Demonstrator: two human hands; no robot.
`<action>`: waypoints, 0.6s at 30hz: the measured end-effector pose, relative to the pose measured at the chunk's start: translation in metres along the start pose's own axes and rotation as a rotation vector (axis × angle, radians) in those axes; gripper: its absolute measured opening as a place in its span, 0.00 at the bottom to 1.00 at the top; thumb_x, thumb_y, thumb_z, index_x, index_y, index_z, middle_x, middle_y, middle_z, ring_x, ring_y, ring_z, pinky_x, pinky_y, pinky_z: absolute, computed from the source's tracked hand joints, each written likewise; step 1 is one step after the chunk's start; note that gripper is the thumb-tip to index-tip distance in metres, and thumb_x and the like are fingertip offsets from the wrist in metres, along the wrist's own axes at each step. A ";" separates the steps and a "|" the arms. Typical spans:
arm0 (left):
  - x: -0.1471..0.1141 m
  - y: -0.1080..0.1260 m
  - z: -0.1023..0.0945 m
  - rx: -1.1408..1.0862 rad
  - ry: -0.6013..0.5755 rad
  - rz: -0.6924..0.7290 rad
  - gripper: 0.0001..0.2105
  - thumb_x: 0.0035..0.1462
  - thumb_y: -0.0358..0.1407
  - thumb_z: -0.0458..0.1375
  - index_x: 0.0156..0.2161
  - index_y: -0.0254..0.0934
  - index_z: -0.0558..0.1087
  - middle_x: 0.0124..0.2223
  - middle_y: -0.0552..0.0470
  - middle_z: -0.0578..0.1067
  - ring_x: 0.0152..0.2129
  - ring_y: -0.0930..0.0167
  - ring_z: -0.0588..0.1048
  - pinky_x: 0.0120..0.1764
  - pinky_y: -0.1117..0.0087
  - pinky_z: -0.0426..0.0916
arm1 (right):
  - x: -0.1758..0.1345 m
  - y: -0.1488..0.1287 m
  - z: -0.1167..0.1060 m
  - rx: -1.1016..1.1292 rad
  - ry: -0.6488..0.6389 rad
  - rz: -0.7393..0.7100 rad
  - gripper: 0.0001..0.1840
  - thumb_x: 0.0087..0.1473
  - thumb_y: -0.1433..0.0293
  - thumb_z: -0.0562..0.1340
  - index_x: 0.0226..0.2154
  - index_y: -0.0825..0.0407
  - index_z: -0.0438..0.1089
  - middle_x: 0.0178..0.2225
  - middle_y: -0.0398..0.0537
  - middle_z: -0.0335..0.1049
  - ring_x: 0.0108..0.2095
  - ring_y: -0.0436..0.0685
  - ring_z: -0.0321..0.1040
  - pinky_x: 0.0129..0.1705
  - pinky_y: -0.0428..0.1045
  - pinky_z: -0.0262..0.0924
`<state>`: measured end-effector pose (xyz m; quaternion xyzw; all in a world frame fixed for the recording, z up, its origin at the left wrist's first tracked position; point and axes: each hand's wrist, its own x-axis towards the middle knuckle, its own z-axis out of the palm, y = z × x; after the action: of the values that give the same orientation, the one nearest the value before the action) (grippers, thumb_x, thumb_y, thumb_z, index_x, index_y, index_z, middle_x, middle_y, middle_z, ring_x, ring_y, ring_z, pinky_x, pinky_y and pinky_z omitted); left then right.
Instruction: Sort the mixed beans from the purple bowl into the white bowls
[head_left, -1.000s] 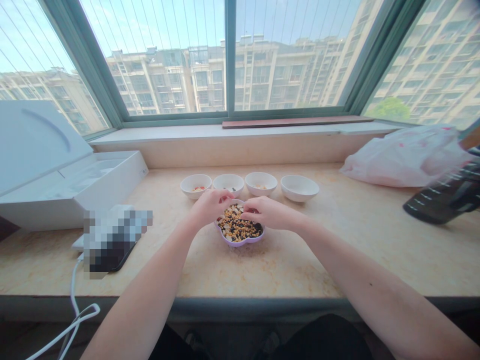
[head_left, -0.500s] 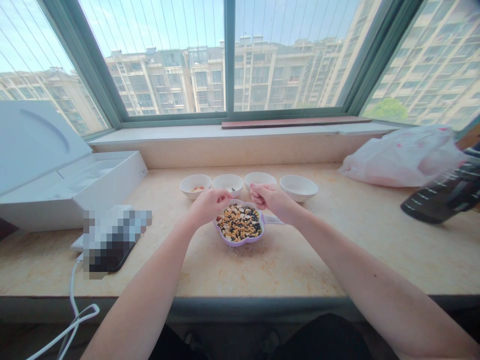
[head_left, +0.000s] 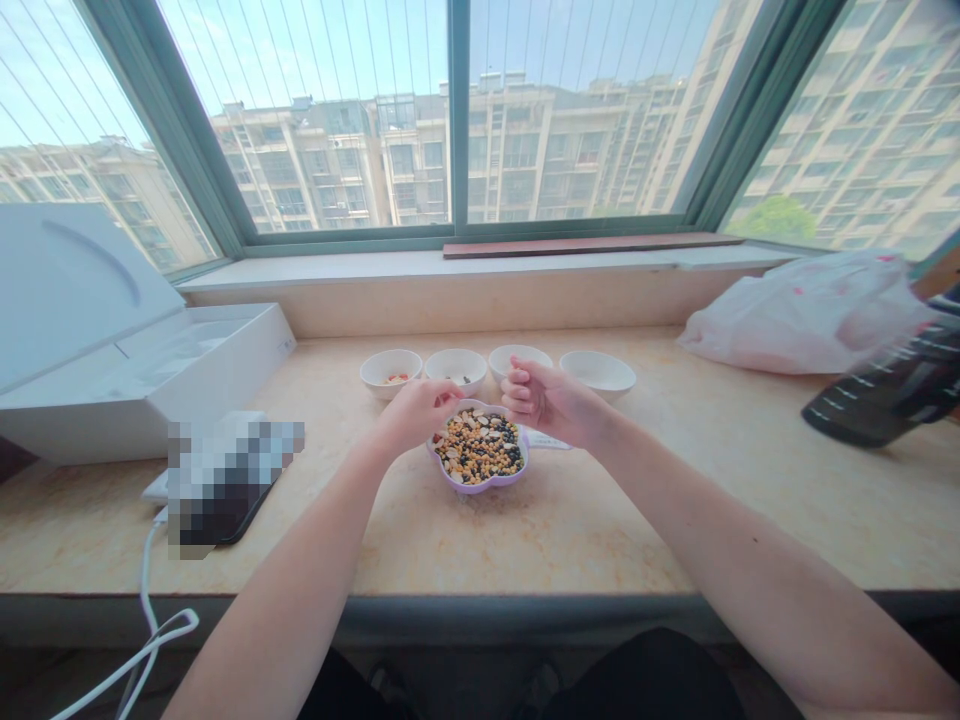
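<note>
A purple, scallop-edged bowl (head_left: 490,487) holds mixed yellow and black beans with pale flat seeds. At its far left rim is my left hand (head_left: 421,412), thumb and fingers pinched together; whatever they hold is too small to make out. My right hand (head_left: 551,400) is curled closed above the bowl's right side, and its contents are hidden. Behind stand white bowls in a row: the leftmost bowl (head_left: 390,388) has reddish and pale pieces, the second bowl (head_left: 455,358) a few dark bits. My right hand partly covers the third bowl (head_left: 520,352). The rightmost bowl (head_left: 600,372) is beside it.
A printed white strip (head_left: 549,441) lies under my right wrist. To the left are an open white box (head_left: 225,345), a blurred-out device (head_left: 225,490) and a white cable (head_left: 150,600). A plastic bag (head_left: 802,315) and a dark bottle (head_left: 870,385) are at right.
My right hand has turned, its thumb side now tipped upward and its fingers curled in. The left hand stays almost where it was.
</note>
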<state>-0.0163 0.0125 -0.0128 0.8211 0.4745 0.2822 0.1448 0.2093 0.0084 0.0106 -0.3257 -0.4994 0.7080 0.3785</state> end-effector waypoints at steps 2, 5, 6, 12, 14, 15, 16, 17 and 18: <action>0.000 -0.001 0.000 -0.002 -0.002 -0.003 0.12 0.63 0.37 0.54 0.39 0.37 0.81 0.26 0.52 0.77 0.25 0.71 0.74 0.29 0.73 0.65 | 0.000 0.000 0.001 -0.013 -0.001 -0.004 0.23 0.57 0.51 0.62 0.26 0.48 0.53 0.21 0.36 0.50 0.21 0.48 0.46 0.25 0.47 0.50; 0.001 -0.002 0.000 0.003 -0.011 -0.003 0.12 0.63 0.37 0.54 0.40 0.37 0.81 0.27 0.52 0.77 0.25 0.71 0.74 0.29 0.73 0.65 | 0.000 0.002 0.003 0.000 -0.006 -0.023 0.23 0.55 0.50 0.63 0.27 0.49 0.56 0.22 0.36 0.51 0.21 0.47 0.47 0.25 0.46 0.49; 0.001 -0.002 0.001 0.006 -0.016 -0.001 0.12 0.63 0.37 0.54 0.40 0.37 0.81 0.27 0.52 0.77 0.24 0.71 0.74 0.28 0.73 0.65 | 0.000 0.002 0.003 0.008 -0.009 -0.034 0.24 0.55 0.50 0.64 0.28 0.49 0.56 0.23 0.36 0.52 0.21 0.47 0.47 0.25 0.46 0.48; 0.001 -0.004 0.002 -0.028 -0.061 -0.020 0.12 0.63 0.38 0.54 0.40 0.37 0.80 0.28 0.52 0.77 0.22 0.73 0.73 0.26 0.74 0.64 | 0.002 0.006 0.004 -0.062 -0.025 -0.165 0.27 0.49 0.46 0.68 0.27 0.50 0.60 0.23 0.36 0.56 0.22 0.46 0.49 0.27 0.47 0.48; 0.000 -0.004 0.002 -0.055 -0.078 -0.036 0.13 0.63 0.39 0.54 0.41 0.37 0.80 0.28 0.52 0.77 0.20 0.74 0.73 0.26 0.74 0.64 | 0.002 0.006 0.004 -0.130 -0.014 -0.219 0.28 0.48 0.46 0.68 0.25 0.51 0.61 0.22 0.36 0.56 0.22 0.46 0.49 0.27 0.47 0.48; 0.000 -0.004 0.003 -0.066 -0.083 -0.044 0.14 0.63 0.40 0.54 0.41 0.37 0.80 0.28 0.52 0.77 0.20 0.74 0.73 0.25 0.74 0.64 | 0.003 0.006 0.004 -0.178 0.000 -0.243 0.27 0.48 0.46 0.68 0.25 0.51 0.62 0.22 0.37 0.57 0.22 0.47 0.49 0.27 0.47 0.49; 0.000 -0.004 0.003 -0.072 -0.085 -0.051 0.14 0.64 0.40 0.54 0.42 0.37 0.80 0.28 0.52 0.77 0.19 0.74 0.73 0.25 0.74 0.64 | 0.003 0.007 0.004 -0.235 0.021 -0.267 0.27 0.47 0.46 0.68 0.25 0.52 0.64 0.22 0.38 0.59 0.23 0.47 0.50 0.27 0.47 0.49; 0.000 -0.004 0.003 -0.072 -0.085 -0.056 0.14 0.64 0.41 0.54 0.42 0.37 0.80 0.27 0.52 0.77 0.19 0.74 0.72 0.24 0.74 0.64 | 0.003 0.007 0.004 -0.299 0.050 -0.293 0.26 0.47 0.46 0.68 0.25 0.52 0.66 0.23 0.39 0.61 0.23 0.47 0.52 0.28 0.47 0.50; 0.000 -0.004 0.003 -0.069 -0.084 -0.057 0.14 0.64 0.41 0.53 0.42 0.37 0.80 0.27 0.52 0.77 0.19 0.74 0.72 0.24 0.75 0.63 | 0.003 0.008 0.004 -0.369 0.084 -0.325 0.25 0.47 0.47 0.68 0.26 0.52 0.67 0.24 0.40 0.64 0.24 0.48 0.55 0.29 0.47 0.52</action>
<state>-0.0175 0.0147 -0.0171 0.8129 0.4811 0.2596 0.2007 0.2023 0.0076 0.0039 -0.3336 -0.6499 0.5206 0.4421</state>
